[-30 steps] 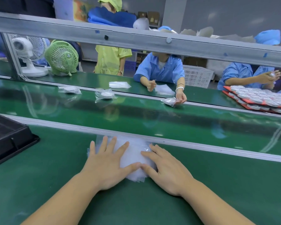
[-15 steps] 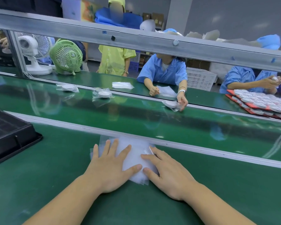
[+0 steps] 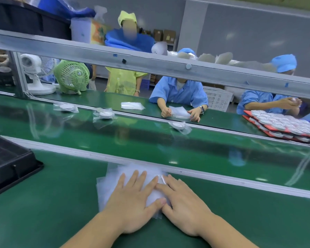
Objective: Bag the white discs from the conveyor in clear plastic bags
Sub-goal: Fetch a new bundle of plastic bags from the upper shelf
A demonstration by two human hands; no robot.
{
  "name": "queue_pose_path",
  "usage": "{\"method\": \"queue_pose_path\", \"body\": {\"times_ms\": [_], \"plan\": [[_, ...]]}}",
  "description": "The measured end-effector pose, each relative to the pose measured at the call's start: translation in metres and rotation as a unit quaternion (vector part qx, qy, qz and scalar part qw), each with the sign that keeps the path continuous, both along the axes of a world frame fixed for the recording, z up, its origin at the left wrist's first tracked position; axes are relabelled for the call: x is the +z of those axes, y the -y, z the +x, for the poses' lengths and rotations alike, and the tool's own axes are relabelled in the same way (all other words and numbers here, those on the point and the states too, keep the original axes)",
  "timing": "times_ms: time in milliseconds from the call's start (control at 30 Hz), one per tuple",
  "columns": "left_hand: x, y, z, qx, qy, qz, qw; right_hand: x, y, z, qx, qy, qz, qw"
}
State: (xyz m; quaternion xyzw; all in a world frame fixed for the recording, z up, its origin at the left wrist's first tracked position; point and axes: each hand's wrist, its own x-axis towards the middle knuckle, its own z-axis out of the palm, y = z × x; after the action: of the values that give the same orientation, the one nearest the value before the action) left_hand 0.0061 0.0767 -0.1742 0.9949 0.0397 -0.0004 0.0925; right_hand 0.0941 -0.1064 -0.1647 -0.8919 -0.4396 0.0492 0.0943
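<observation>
— Any writing you can make out from your end?

— None I can read. The box (image 3: 97, 32) at the upper left has an orange and yellow print, but it is too blurred for me to pick out letters. The cardboard cartons (image 3: 164, 35) by the back wall carry pale labels, too small to read.

— And the clear bags (image 3: 113, 179)?

— Blurred on my feed; I can't tell if they bear any print.

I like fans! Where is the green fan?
In the head view, the green fan stands upper left on the far table across the conveyor, beside the white fan.
</observation>
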Motion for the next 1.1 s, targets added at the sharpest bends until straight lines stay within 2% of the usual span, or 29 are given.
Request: {"method": "queue_pose_path", "body": {"times_ms": [133, 233, 300, 367, 500, 600, 733, 900, 1100], "plan": [[-0.002, 0.002, 0.002, 0.003, 0.001, -0.005, 1.0, 0.002, -0.002, 0.0, 0.004, 0.003, -0.011, 1.0], [0.001, 0.003, -0.001, 0.001, 0.012, 0.007, 1.0, 0.003, -0.001, -0.004, -0.015, -0.006, 0.031, 0.999], [0.01, 0.005, -0.005, -0.002, 0.08, 0.066, 0.995, 0.005, 0.001, -0.006, -0.048, 0.001, 0.083, 0.995], [0.025, 0.011, -0.01, 0.0, 0.122, 0.062, 0.991, 0.005, 0.004, -0.007, -0.062, 0.031, 0.119, 0.99], [0.04, 0.021, -0.004, -0.007, 0.196, -0.01, 0.98, 0.011, 0.008, -0.011, -0.06, 0.117, 0.153, 0.979], [0.064, 0.021, -0.004, 0.006, 0.232, -0.013, 0.973, 0.031, 0.006, -0.013, -0.057, 0.16, 0.225, 0.959], [0.102, 0.018, -0.004, 0.019, 0.292, -0.001, 0.956, 0.078, 0.001, -0.008, -0.04, 0.206, 0.254, 0.944], [0.166, 0.023, 0.003, 0.016, 0.355, 0.049, 0.934, 0.144, 0.001, 0.0, -0.016, 0.273, 0.238, 0.932], [0.228, 0.027, 0.018, 0.012, 0.398, 0.123, 0.909, 0.209, -0.002, 0.01, -0.004, 0.34, 0.135, 0.931]]}}
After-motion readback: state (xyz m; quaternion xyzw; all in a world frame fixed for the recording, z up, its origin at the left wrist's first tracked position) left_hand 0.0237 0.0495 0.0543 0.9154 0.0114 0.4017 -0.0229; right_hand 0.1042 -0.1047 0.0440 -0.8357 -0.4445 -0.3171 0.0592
